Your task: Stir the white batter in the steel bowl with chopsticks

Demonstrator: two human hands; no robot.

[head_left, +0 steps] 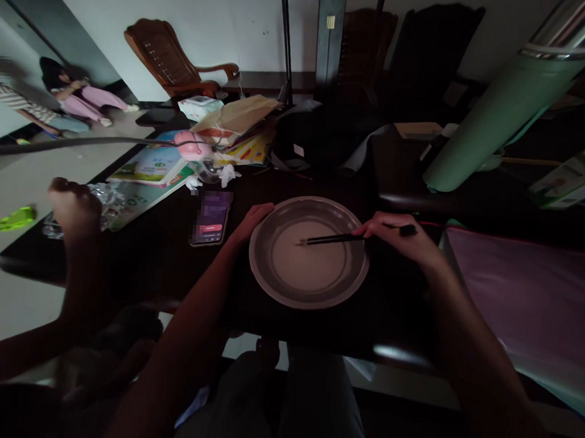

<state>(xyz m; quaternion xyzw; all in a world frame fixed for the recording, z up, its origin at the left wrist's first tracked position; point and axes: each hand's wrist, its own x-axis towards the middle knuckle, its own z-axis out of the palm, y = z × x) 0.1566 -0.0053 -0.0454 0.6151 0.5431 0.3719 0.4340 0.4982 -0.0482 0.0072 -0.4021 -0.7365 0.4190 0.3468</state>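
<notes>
A round, shallow brownish-grey basin point(307, 298) lies on the dark table in front of me. My left hand point(255, 221) grips its rim at the upper left. Black chopsticks point(333, 237) are held in my right hand point(388, 230), which is closed around them above the right rim. Their pale tips point left, over the middle of the basin. Whether anything small sits between the tips, I cannot tell. A phone point(213, 218) with a lit screen lies left of my left hand.
Another person's fist point(75, 209) is beside crumpled clear plastic point(108, 201) at left. Books point(150, 164), a pink object point(190, 145) and a black bag point(322, 138) lie farther back. A tall green flask point(507, 120) stands at right, near a pinkish folder point(526, 293). Two people sit on the floor.
</notes>
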